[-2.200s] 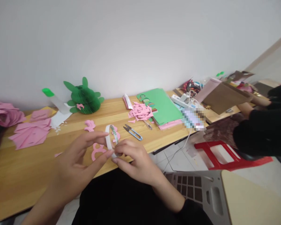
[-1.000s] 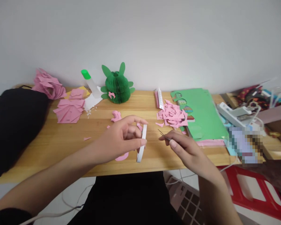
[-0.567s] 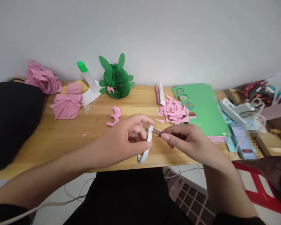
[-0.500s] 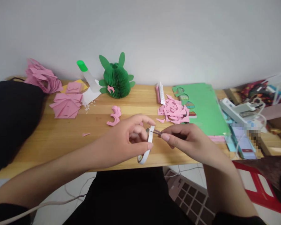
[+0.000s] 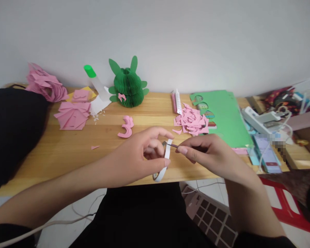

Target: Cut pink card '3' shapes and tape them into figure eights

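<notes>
My left hand [image 5: 138, 156] is closed around a roll of white tape [image 5: 160, 174], which looks double-sided, and a white strip rises past the thumb toward the fingertips. In my right hand [image 5: 204, 151] a pair of thin dark tweezers [image 5: 173, 145] is pinched between thumb and forefinger. Their tips touch the upper part of the strip, or lie just in front of it. A small stack of curved pink paper pieces [image 5: 126, 127] lies beyond my left hand. Behind it stands a green honeycomb paper figure [image 5: 129, 88] with leaf-shaped ears and a pink piece stuck on its front.
Pink scraps [image 5: 192, 120], a white tube [image 5: 178, 101] and green card sheets [image 5: 224, 117] lie at the right, with a power strip [image 5: 258, 120] and phone [image 5: 267, 155] beyond. A green-capped bottle [image 5: 93, 77], folded pink paper [image 5: 73, 115] and a black bag [image 5: 15, 134] are at the left.
The tweezers have shifted slightly left across the strip, their prongs now closer together. The strip's top end has moved a little to the right.
</notes>
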{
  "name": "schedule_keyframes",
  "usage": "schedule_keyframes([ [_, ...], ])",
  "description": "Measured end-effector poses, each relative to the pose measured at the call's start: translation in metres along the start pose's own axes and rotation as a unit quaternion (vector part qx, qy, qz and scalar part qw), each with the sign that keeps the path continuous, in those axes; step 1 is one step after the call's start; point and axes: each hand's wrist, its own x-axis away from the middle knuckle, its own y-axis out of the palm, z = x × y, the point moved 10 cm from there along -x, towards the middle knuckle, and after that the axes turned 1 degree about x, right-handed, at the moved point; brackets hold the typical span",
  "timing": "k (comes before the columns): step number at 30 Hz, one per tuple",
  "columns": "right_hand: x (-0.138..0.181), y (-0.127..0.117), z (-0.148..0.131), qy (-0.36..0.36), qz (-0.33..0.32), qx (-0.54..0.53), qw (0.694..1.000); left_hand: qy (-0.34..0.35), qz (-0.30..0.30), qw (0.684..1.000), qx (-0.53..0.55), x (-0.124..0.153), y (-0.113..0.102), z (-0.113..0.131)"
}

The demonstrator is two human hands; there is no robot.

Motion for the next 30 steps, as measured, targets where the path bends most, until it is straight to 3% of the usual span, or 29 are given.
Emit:
schedule_keyframes([
  [8,-0.0002,-0.0012,-0.005,-0.003,0.01,-0.005,1.0,-0.037,-0.01,0.999,0.003,0.0,-0.0005,-0.0102],
  [30,0.0037,0.0008,0.0,0.008,-0.01,-0.009,1.0,-0.023,-0.053,0.998,0.015,0.0045,0.0059,-0.0075],
])
